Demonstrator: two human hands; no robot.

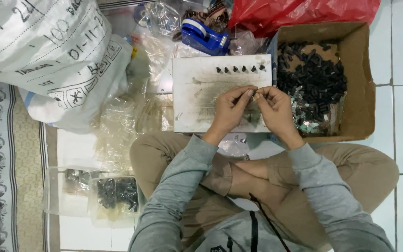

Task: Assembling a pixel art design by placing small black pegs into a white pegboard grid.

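While both hands meet over the white board point(197, 93), the left hand point(230, 109) and right hand point(274, 108) pinch one tiny piece point(254, 97) between their fingertips. Just beyond the grip stand six small black parts point(239, 69); right of it, a cardboard box point(357, 70) of more. The piece could slip if the pinch loosens. Its shape is too small to make out.
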